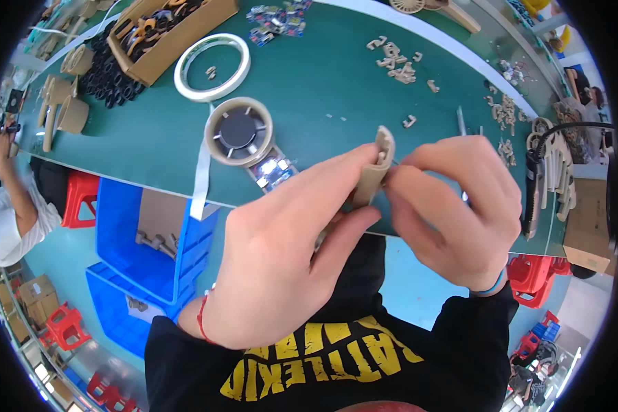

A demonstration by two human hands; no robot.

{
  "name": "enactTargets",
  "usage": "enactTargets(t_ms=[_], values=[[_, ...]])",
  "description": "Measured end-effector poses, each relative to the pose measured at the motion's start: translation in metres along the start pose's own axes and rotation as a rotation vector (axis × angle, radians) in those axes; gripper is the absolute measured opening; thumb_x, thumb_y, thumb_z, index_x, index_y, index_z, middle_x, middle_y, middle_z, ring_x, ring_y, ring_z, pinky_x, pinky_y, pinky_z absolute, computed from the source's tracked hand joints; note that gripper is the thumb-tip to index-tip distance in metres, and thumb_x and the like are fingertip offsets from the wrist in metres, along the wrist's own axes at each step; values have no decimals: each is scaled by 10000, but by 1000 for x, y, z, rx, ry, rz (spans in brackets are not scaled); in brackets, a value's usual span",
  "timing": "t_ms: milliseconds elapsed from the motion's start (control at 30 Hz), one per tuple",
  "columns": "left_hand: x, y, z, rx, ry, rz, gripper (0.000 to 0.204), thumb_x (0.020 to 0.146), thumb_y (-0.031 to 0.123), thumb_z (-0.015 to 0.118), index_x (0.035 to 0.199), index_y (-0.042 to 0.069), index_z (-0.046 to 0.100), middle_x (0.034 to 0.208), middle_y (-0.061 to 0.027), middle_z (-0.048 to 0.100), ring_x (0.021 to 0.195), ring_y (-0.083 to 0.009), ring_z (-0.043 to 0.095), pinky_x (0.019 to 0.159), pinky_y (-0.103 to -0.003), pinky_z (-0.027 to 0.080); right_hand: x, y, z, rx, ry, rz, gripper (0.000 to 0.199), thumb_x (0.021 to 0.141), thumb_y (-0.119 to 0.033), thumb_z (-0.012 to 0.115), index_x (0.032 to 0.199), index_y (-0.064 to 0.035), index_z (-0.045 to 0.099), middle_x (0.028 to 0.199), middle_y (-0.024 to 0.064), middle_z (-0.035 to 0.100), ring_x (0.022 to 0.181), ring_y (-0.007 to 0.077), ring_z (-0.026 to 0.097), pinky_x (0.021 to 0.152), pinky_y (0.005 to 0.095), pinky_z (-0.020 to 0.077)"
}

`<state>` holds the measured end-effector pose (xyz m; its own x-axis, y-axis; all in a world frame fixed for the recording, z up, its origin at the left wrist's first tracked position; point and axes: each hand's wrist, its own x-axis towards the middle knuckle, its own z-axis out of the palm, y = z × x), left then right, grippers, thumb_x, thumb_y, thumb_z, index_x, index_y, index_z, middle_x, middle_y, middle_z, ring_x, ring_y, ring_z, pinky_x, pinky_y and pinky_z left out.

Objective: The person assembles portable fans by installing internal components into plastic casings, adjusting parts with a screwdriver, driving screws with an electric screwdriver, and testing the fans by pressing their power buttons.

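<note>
i see my left hand [288,254] pinching the beige plastic piece [376,168] above the green surface [323,75], right hand [460,213] gripping its edge; a slack pinch could drop it.

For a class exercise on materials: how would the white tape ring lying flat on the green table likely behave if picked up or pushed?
The white tape ring looks thin and hollow, so probably light. Lying flat on the green table, it should slide rather than roll.

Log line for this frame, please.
left hand: holds beige plastic part | right hand: pinches part's upper edge | nearby: round fan housing, tape ring on green table
</note>
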<state>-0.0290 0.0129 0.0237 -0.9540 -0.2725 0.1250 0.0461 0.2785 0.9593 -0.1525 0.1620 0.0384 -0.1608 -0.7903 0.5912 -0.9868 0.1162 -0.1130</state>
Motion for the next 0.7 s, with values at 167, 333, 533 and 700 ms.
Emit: enactTargets(t_ms=[167, 333, 533, 700], values=[[5, 2, 2, 92, -5, 52, 499, 772, -156, 638, 1244, 3, 610, 956, -123, 684, 873, -178, 684, 727, -276, 557, 1, 4, -3, -27, -6, -82, 383, 427, 6, 714, 807, 15, 665, 765, 102, 613, 605, 249, 583, 496, 301, 456], [8, 8, 5, 107, -56, 55, 474, 778, -150, 630, 1227, 4, 616, 936, -127, 678, 839, -179, 679, 708, -271, 553, 0, 5, -9, -55, -40, -98, 349, 427, -2, 720, 768, 17, 652, 715, 82, 595, 588, 238, 576, 486, 293, 455], [13, 9, 11, 64, -77, 47, 457, 784, -137, 636, 1221, -5, 611, 928, -133, 679, 819, -194, 692, 706, -276, 555, -7, 15, -2, -148, 12, -150, 402, 390, -176, 578, 759, -30, 638, 722, 21, 523, 600, 149, 523, 461, 250, 402], [15, 7, 10, 46, -82, 70, 449, 794, -127, 637, 1227, -14, 603, 953, -147, 677, 831, -198, 695, 711, -278, 559, -7, 18, 0, -96, 56, -130, 395, 391, -184, 659, 760, -45, 640, 733, 21, 535, 604, 167, 530, 459, 270, 402]])
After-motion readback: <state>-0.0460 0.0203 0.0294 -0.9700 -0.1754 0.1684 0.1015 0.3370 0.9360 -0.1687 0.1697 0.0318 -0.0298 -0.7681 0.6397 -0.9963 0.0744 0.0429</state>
